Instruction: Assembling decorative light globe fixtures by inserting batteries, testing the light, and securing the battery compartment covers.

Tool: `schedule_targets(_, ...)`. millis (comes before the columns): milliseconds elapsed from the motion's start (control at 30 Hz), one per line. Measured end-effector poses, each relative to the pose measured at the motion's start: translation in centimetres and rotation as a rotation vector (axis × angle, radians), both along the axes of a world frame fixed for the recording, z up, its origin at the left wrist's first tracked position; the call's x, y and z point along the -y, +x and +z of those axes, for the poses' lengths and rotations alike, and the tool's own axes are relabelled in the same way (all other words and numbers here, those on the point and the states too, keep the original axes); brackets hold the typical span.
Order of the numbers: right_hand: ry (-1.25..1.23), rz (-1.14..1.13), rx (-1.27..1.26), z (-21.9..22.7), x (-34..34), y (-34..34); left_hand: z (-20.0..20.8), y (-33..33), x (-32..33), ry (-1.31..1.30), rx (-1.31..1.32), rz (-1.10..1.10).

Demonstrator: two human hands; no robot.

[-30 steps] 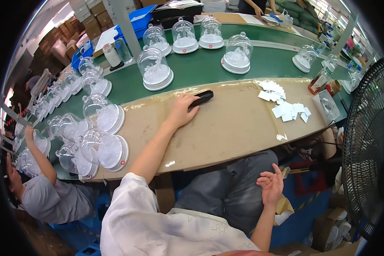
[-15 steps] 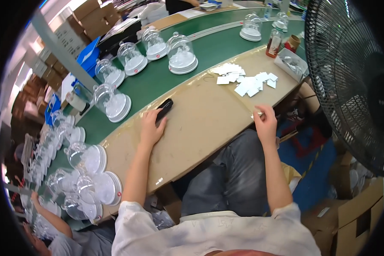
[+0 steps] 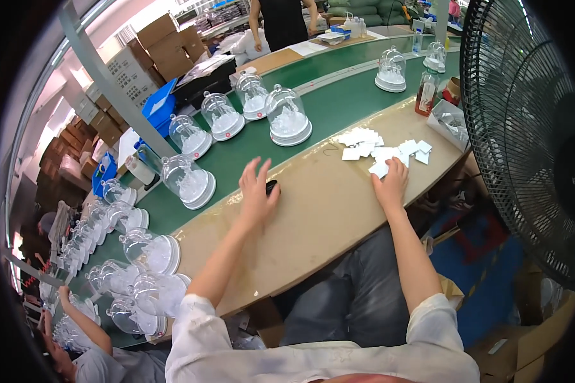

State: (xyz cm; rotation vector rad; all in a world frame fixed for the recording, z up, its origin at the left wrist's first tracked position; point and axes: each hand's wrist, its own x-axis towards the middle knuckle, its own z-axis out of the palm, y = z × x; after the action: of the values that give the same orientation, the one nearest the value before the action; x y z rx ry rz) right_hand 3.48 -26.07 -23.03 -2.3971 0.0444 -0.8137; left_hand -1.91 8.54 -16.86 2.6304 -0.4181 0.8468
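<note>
Right-hand grip: a white square card [image 3: 378, 170] is apparently pinched by the right hand's [image 3: 393, 182] fingertips, on the brown flat tabletop [image 3: 319, 223]; whether it is lifted cannot be told.
Left-hand grip: the left hand [image 3: 257, 193] is loosely spread at one black elongated object [image 3: 272, 186]; whether that is grasped cannot be told.
Cards: one seems singled out; loose other cards [image 3: 362, 142] are left at the right hand's 12 o'clock, too overlapped for counting.
Domes: clear domes [image 3: 288, 110] are already seated on white round bases [image 3: 291, 135]; five are counted at the left hand's 9-to-12, two at the right hand's 12-to-1.
</note>
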Motion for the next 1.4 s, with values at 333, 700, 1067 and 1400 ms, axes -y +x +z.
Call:
schedule_targets(333, -0.045, 0.087, 0.127, -0.5, 0.1, 0.8, 1.3, 19.8, 3.8, -0.430, 0.045, 0.336)
schedule_targets(700, 0.157, 0.134, 0.011, 0.1, 0.1, 0.7, 3.2, 16.8, 3.4, -0.684, 0.258, 0.178)
schedule_targets(1067, 0.756, 0.313, 0.051, 1.8, 1.7, -1.2, 8.1, -7.1, 5.4, -2.323, -0.427, -0.961)
schedule_targets(1400, 1.803, 0.845, -0.196, 5.2, -2.6, -13.0, 3.3, -18.1, 6.7, -2.554, -0.362, -1.050)
